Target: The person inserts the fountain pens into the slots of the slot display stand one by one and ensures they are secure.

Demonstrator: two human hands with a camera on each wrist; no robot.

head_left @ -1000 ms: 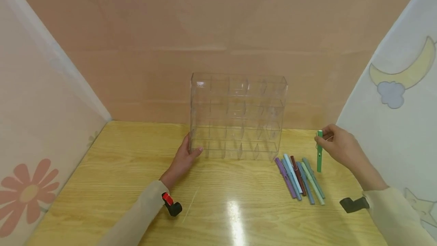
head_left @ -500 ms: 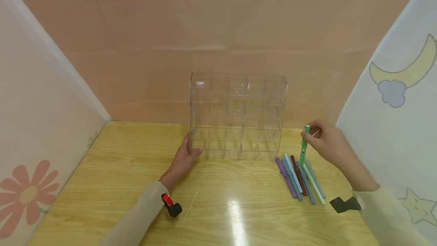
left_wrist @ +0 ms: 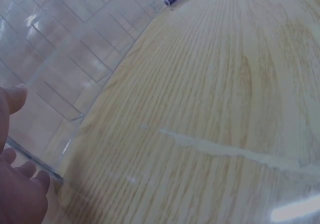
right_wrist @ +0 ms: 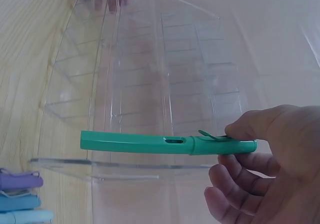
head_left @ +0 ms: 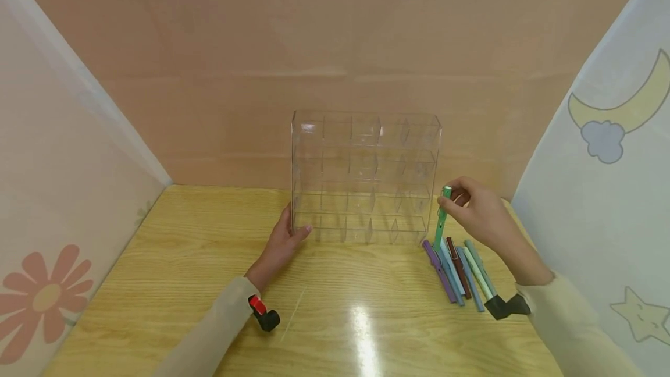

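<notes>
A clear plastic rack (head_left: pixel 361 179) with rows of small compartments stands upright at the back of the table. My left hand (head_left: pixel 280 243) grips its lower left side, thumb in front and fingers at the edge; the left wrist view shows the same thumb (left_wrist: pixel 15 98) across the clear front. My right hand (head_left: pixel 481 214) pinches a green pen (right_wrist: pixel 150 143) by its cap end between thumb and fingers. In the head view the pen hangs nearly upright beside the rack's right edge, its lower end over the pens on the table. The compartments hold nothing visible.
Several pens lie side by side right of the rack, among them a purple pen (head_left: pixel 438 271), a dark red pen (head_left: pixel 458 269) and a pale green pen (head_left: pixel 478 272). A tan wall (head_left: pixel 335 34) rises behind the wooden table (head_left: pixel 209 260); patterned panels flank it.
My right hand has carried the green pen leftward, from beyond the pens to the rack's right edge, tilting it slightly. The left hand and the rack have stayed in place.
</notes>
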